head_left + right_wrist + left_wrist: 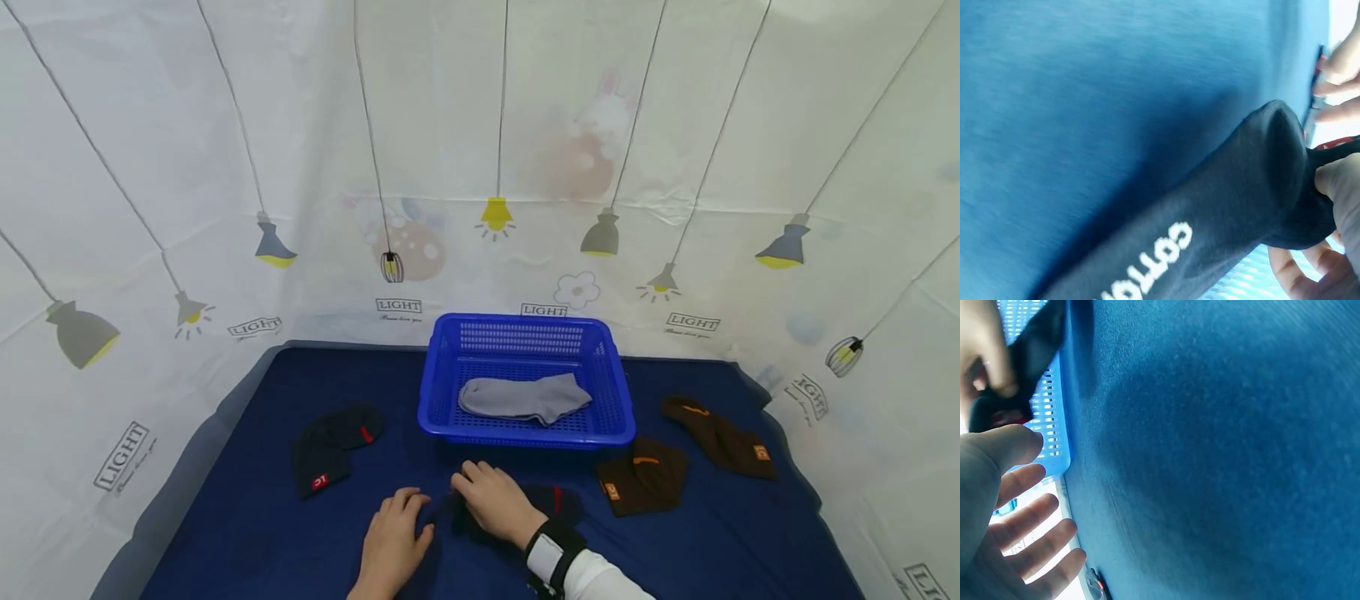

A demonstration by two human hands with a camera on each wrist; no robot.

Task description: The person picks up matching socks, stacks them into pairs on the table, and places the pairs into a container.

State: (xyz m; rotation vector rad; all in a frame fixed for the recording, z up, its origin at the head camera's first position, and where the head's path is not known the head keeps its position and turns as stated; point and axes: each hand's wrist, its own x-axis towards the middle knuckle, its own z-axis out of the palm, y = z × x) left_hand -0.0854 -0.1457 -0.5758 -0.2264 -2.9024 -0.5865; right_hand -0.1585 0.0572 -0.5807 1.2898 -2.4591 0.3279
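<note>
My right hand grips a black sock in front of the basket. In the right wrist view the sock stretches toward the lower left, white lettering on its side, with the thumb and fingers closed on its other end near a red patch. To the left of it, my left hand has its fingers loosely bent in the head view. The left wrist view shows that hand with fingers spread and nothing held, its thumb close to the sock; whether they touch I cannot tell.
Behind the hands stands a blue plastic basket with grey socks inside. A folded black pair of socks lies left on the dark blue cloth. Two brown pairs lie right: one nearer, one farther. A printed white curtain surrounds the table.
</note>
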